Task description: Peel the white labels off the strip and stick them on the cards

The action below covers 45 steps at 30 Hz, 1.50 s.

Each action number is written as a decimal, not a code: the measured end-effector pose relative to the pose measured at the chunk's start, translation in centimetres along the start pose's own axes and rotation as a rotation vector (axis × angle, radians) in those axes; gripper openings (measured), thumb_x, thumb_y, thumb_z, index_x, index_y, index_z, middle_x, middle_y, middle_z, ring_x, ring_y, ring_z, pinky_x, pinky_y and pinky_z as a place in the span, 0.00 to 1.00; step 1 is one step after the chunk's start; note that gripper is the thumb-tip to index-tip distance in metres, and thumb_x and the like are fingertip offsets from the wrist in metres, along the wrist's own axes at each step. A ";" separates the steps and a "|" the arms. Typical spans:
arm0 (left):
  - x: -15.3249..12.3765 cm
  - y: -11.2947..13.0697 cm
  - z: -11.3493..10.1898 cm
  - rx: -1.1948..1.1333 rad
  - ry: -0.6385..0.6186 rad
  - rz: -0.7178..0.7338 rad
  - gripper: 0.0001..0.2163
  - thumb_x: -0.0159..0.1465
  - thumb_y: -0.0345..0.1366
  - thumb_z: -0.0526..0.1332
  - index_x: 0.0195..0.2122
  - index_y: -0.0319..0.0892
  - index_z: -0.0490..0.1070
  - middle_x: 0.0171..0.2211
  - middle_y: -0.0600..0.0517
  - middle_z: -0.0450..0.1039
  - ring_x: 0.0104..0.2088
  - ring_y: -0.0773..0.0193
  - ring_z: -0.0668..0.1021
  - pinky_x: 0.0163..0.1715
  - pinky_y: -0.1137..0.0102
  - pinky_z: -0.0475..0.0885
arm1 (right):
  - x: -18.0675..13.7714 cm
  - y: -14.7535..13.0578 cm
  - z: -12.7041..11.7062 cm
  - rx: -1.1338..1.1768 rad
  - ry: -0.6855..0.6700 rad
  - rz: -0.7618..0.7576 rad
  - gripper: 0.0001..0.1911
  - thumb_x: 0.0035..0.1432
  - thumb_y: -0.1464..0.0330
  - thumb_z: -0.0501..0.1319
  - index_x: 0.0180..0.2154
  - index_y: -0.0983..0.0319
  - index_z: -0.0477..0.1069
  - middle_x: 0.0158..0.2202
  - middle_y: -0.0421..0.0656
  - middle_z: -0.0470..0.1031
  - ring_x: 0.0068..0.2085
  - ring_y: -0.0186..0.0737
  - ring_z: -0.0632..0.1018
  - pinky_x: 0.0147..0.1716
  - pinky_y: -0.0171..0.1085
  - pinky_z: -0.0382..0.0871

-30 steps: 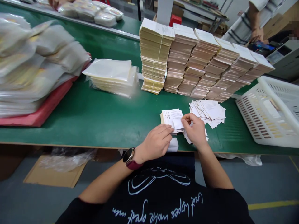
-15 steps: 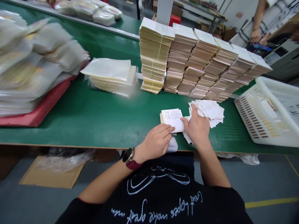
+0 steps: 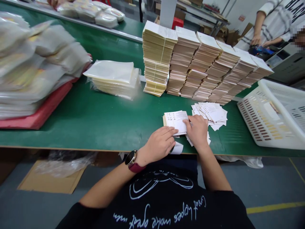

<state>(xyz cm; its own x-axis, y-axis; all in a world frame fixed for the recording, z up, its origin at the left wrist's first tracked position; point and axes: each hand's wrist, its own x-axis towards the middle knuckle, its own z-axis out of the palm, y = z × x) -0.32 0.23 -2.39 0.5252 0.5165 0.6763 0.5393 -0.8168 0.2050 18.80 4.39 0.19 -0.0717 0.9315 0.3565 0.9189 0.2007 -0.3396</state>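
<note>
A small stack of printed white cards (image 3: 176, 121) lies on the green table in front of me. Across the stack's lower edge, my left hand (image 3: 162, 143) is closed, fingertips on the top card and its thumb hidden. My right hand (image 3: 198, 129) is closed at the stack's right edge, thumb on the top card and fingers curled around the side. Just beyond it a loose pile of similar cards (image 3: 215, 114) is spread out, and more cards stick out from under the right hand. A white object (image 3: 177, 148), partly covered, sits below my left hand.
Tall stacks of cards (image 3: 205, 54) stand behind the loose pile. To the right is a white plastic basket (image 3: 252, 117). Left of centre lies a clear-bagged stack (image 3: 111, 74), and filled plastic bags (image 3: 47, 60) are heaped at far left. Another person's hand (image 3: 256, 39) shows at top right.
My right hand has drawn in, its pointing index finger now curled to the stack's right edge. More of the loose pile shows. My left hand stays on the stack.
</note>
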 end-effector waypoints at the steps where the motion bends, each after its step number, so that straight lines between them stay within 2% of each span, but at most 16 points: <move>1: 0.0 0.0 0.0 0.000 0.006 -0.001 0.09 0.66 0.31 0.56 0.29 0.37 0.71 0.46 0.46 0.77 0.48 0.59 0.78 0.51 0.59 0.77 | 0.0 0.3 -0.2 -0.028 0.019 -0.008 0.13 0.63 0.64 0.52 0.33 0.60 0.72 0.31 0.47 0.75 0.35 0.44 0.71 0.37 0.41 0.57; 4: -0.3 0.0 0.0 -0.031 0.064 -0.005 0.09 0.66 0.31 0.56 0.29 0.37 0.70 0.44 0.44 0.77 0.46 0.60 0.78 0.49 0.61 0.78 | -0.4 2.0 -1.6 -0.055 0.004 0.050 0.14 0.63 0.63 0.52 0.28 0.61 0.69 0.28 0.45 0.72 0.33 0.43 0.70 0.35 0.40 0.56; 9: -0.9 0.0 -0.4 -0.127 0.225 -0.089 0.11 0.67 0.32 0.53 0.26 0.39 0.65 0.37 0.44 0.76 0.37 0.63 0.77 0.35 0.66 0.77 | -1.4 5.2 -3.1 -0.291 -0.073 0.147 0.14 0.61 0.62 0.54 0.26 0.61 0.66 0.26 0.45 0.71 0.35 0.44 0.68 0.35 0.41 0.51; 11: -0.9 0.0 -0.5 -0.141 0.245 -0.096 0.11 0.66 0.32 0.54 0.26 0.40 0.64 0.35 0.45 0.75 0.35 0.63 0.76 0.33 0.66 0.75 | -1.8 5.7 -2.9 -0.329 -0.102 0.163 0.12 0.61 0.63 0.54 0.29 0.62 0.69 0.27 0.46 0.73 0.36 0.46 0.69 0.37 0.42 0.52; 14: -0.8 0.0 -0.7 -0.139 0.255 -0.102 0.10 0.65 0.30 0.55 0.26 0.39 0.64 0.33 0.46 0.75 0.34 0.63 0.75 0.32 0.67 0.73 | -2.6 5.1 -2.5 -0.363 0.009 0.188 0.13 0.59 0.62 0.57 0.41 0.64 0.72 0.38 0.52 0.76 0.44 0.54 0.71 0.44 0.50 0.55; 17: -0.8 0.1 -0.8 -0.139 0.258 -0.129 0.10 0.65 0.30 0.55 0.25 0.39 0.64 0.31 0.47 0.74 0.32 0.64 0.74 0.32 0.67 0.72 | -4.1 2.8 -2.9 -0.042 0.092 0.089 0.19 0.59 0.60 0.61 0.49 0.61 0.68 0.46 0.51 0.76 0.49 0.53 0.72 0.49 0.52 0.58; 21: -0.8 0.2 -0.9 -0.123 0.255 -0.176 0.11 0.65 0.29 0.54 0.25 0.40 0.65 0.28 0.49 0.74 0.30 0.66 0.74 0.31 0.69 0.70 | -6.3 -1.0 -3.2 0.597 -0.150 -0.123 0.12 0.60 0.67 0.62 0.47 0.55 0.70 0.40 0.42 0.77 0.44 0.41 0.75 0.46 0.43 0.67; 23: -0.7 0.1 -0.9 -0.107 0.248 -0.196 0.11 0.64 0.28 0.54 0.24 0.40 0.65 0.27 0.50 0.74 0.29 0.66 0.73 0.30 0.69 0.70 | -6.9 -2.1 -2.8 0.754 -0.161 -0.142 0.09 0.61 0.71 0.60 0.44 0.56 0.72 0.38 0.41 0.76 0.41 0.38 0.75 0.42 0.41 0.69; 26: -0.9 0.1 -0.8 -0.104 0.236 -0.217 0.10 0.63 0.28 0.56 0.24 0.40 0.65 0.28 0.50 0.74 0.31 0.65 0.74 0.31 0.68 0.71 | -7.2 -2.8 -2.1 0.854 -0.087 -0.105 0.07 0.60 0.73 0.60 0.40 0.57 0.72 0.35 0.41 0.74 0.38 0.37 0.75 0.39 0.40 0.69; 28: -1.0 0.0 -0.7 -0.094 0.257 -0.232 0.03 0.62 0.28 0.57 0.32 0.39 0.69 0.36 0.47 0.76 0.38 0.61 0.77 0.37 0.65 0.74 | -7.0 -2.9 -1.9 0.860 -0.071 -0.091 0.05 0.59 0.73 0.61 0.37 0.58 0.72 0.33 0.40 0.74 0.37 0.37 0.75 0.38 0.39 0.70; 30: -1.2 -0.1 -0.6 -0.059 0.299 -0.200 0.11 0.61 0.27 0.59 0.46 0.39 0.69 0.48 0.42 0.74 0.49 0.57 0.76 0.46 0.60 0.74 | -6.8 -3.0 -1.9 0.847 -0.070 -0.079 0.03 0.59 0.72 0.61 0.34 0.59 0.72 0.31 0.40 0.74 0.35 0.36 0.75 0.36 0.38 0.70; 32: -1.2 -0.3 -0.5 -0.020 0.284 -0.084 0.16 0.59 0.23 0.60 0.48 0.42 0.69 0.52 0.43 0.72 0.53 0.55 0.75 0.50 0.60 0.73 | -6.6 -3.0 -1.9 0.799 -0.034 -0.093 0.04 0.60 0.71 0.60 0.33 0.59 0.72 0.29 0.39 0.74 0.33 0.35 0.75 0.36 0.39 0.70; 37: -0.6 -0.9 -0.5 -0.068 0.158 0.043 0.07 0.61 0.23 0.56 0.38 0.38 0.70 0.39 0.45 0.77 0.48 0.55 0.78 0.48 0.60 0.75 | -6.5 -2.4 -1.5 0.449 0.387 -0.428 0.09 0.58 0.74 0.56 0.35 0.56 0.73 0.37 0.42 0.75 0.41 0.41 0.75 0.41 0.46 0.68; 39: -0.4 -0.9 -0.5 -0.093 0.147 0.050 0.07 0.61 0.23 0.56 0.37 0.38 0.69 0.39 0.44 0.77 0.47 0.55 0.78 0.46 0.61 0.75 | -6.4 -2.0 -1.3 0.449 0.528 -0.524 0.09 0.57 0.73 0.56 0.36 0.54 0.72 0.38 0.41 0.75 0.41 0.41 0.76 0.41 0.48 0.67; 42: -0.3 -0.9 -0.4 -0.082 0.138 0.050 0.07 0.60 0.23 0.56 0.37 0.38 0.70 0.40 0.43 0.77 0.47 0.55 0.78 0.45 0.61 0.76 | -5.6 -1.4 -1.6 0.614 0.583 -0.429 0.07 0.61 0.71 0.55 0.39 0.53 0.68 0.34 0.39 0.73 0.37 0.40 0.75 0.40 0.48 0.68; 45: -0.3 -0.6 -0.2 -0.055 0.108 0.032 0.07 0.59 0.23 0.57 0.36 0.38 0.70 0.42 0.43 0.77 0.48 0.54 0.78 0.47 0.59 0.76 | -4.1 -0.7 -2.4 0.670 0.508 -0.216 0.04 0.62 0.69 0.56 0.37 0.54 0.67 0.30 0.39 0.72 0.35 0.39 0.74 0.39 0.46 0.68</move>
<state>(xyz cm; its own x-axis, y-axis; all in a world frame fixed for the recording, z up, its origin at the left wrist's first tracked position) -0.99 0.49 -2.58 0.4658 0.4612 0.7552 0.4846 -0.8470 0.2184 19.33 -0.25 1.05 0.1099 0.6363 0.7636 0.4717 0.6428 -0.6035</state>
